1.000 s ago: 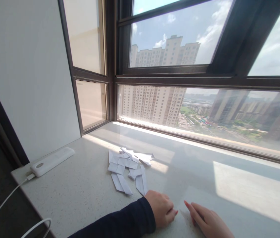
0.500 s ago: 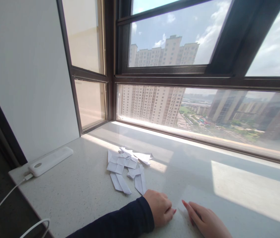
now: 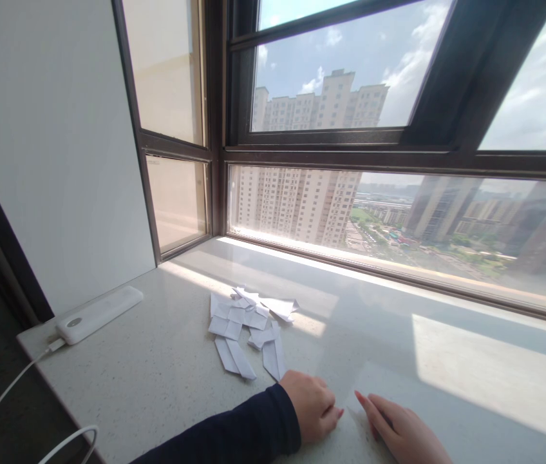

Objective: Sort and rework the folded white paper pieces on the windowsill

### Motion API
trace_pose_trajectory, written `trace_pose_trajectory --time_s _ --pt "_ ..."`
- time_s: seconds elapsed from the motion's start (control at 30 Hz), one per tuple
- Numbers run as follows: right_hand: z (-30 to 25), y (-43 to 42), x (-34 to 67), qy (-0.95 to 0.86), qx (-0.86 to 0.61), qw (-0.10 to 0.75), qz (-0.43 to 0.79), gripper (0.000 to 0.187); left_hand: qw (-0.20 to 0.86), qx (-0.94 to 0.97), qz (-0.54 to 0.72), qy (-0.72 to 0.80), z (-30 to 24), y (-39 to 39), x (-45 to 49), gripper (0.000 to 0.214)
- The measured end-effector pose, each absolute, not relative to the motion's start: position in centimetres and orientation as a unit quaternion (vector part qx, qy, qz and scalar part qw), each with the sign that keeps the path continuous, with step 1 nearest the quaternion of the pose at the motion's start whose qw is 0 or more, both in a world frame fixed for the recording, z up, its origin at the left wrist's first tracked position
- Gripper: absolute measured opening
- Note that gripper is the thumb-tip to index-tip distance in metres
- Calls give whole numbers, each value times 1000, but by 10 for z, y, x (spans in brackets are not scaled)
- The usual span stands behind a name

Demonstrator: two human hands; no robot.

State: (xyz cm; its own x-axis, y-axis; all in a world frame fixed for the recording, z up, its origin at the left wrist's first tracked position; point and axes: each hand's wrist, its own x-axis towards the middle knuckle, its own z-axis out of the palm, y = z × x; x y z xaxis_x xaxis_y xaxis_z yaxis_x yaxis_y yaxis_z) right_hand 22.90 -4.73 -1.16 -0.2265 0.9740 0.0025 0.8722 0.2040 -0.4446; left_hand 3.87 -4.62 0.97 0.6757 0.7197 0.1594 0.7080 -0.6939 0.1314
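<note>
My left hand (image 3: 310,406), in a dark blue sleeve, rests on the stone sill (image 3: 167,367) with its fingers curled in and their tips pressed down. My right hand (image 3: 398,428) lies just to its right, fingers stretched out flat and pointing at the left hand. Both touch a pale sheet of paper (image 3: 374,383) that hardly stands out from the sill. Whether the left fingers pinch its edge is not clear. A heap of folded white paper pieces (image 3: 246,325) lies just beyond the left hand.
A white power bank (image 3: 99,314) with a white cable (image 3: 7,393) sits at the sill's left end, near the drop-off edge. Dark-framed windows (image 3: 350,151) close the far side, and a white wall stands to the left. A sunlit patch (image 3: 485,377) lies on the right.
Both hands stay almost still at the sheet; the view has only shifted a little.
</note>
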Motion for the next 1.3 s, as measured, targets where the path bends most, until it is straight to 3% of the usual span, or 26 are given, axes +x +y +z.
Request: trace_pose_trajectory --time_s 0.33,0.87,1.07,1.17,1.3 --pt "-7 -48 226 -761 -611 115 187 41 25 917 95 387 12 -47 38 32" --pt "-10 -47 228 -760 -604 162 179 41 31 916 120 383 11 -45 40 31" --pt "-7 -46 229 -765 -602 129 190 45 -58 776 301 551 47 -12 -1 31" --pt "-6 -47 226 -765 -606 136 168 44 -96 660 292 685 46 15 -40 32" --pt "-6 -48 221 -763 -618 145 122 45 -19 645 201 737 20 37 -72 41"
